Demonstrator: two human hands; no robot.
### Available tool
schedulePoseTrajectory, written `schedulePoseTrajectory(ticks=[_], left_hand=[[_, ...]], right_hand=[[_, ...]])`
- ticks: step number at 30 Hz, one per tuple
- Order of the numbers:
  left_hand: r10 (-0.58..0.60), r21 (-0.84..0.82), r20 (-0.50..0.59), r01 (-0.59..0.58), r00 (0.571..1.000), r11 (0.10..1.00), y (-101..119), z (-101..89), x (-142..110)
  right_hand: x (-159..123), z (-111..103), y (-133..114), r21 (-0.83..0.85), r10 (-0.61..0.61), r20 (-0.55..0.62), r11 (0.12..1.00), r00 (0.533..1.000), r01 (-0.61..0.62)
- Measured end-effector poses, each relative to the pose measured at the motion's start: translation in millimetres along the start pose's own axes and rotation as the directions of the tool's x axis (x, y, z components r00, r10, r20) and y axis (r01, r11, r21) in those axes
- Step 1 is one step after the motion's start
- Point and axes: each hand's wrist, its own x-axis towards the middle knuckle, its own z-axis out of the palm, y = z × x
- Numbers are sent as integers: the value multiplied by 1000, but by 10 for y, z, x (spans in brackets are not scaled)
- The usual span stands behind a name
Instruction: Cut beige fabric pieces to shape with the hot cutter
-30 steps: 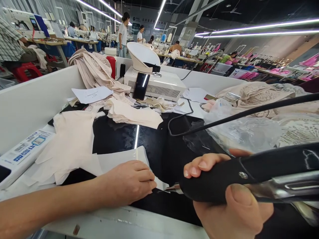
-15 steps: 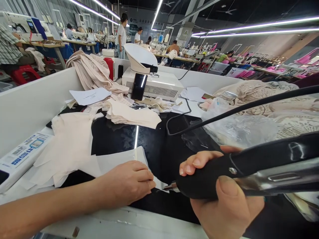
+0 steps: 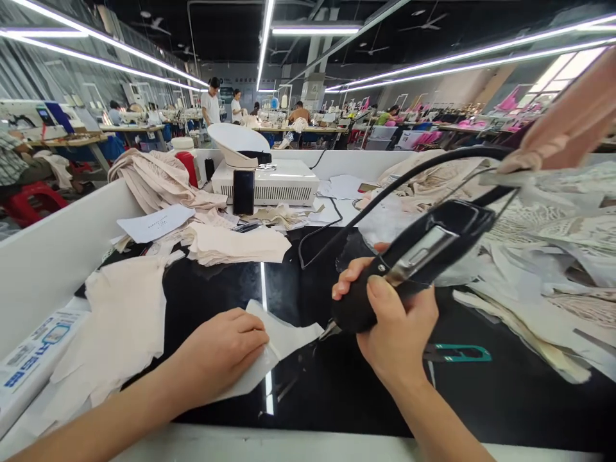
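Note:
A thin, pale piece of fabric lies on the glossy black work surface, one corner pointing right. My left hand rests over its left part, fingers curled and pressed together on it; what lies under the palm is hidden. My right hand is wrapped round a black corded hand tool with a metal lever along its body. The tool's slim metal tip is at the fabric's right corner. Teal-handled thread snips lie to the right of my right wrist.
Stacked cream fabric pieces lie behind, others at left beside a long printed box. A phone leans against a vented white machine. A cable arches above the table; lace fabric is heaped right.
My view has levelled and widened. The fabric's corner now reaches farther right of my left hand. The tool's body slopes more steeply, with its tip still near the fabric.

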Motion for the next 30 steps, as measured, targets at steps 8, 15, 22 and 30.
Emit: schedulePoseTrajectory(ticks=[8,15,22,30], left_hand=[[-230,-113,194,255,954,960,210,-202,51],[-36,-177,145,62,989,982,-48,-186,443],[-41,-212,319,113,947,971,-151,-2,468],[-76,-165,385,150,920,975,-169,-36,415]], right_hand=[[-29,58,25,53,4,113,999,994,-10],[-27,165,74,57,28,107,998,994,-34],[-19,217,148,67,18,119,997,993,-26],[-39,267,189,94,28,135,995,991,-40]])
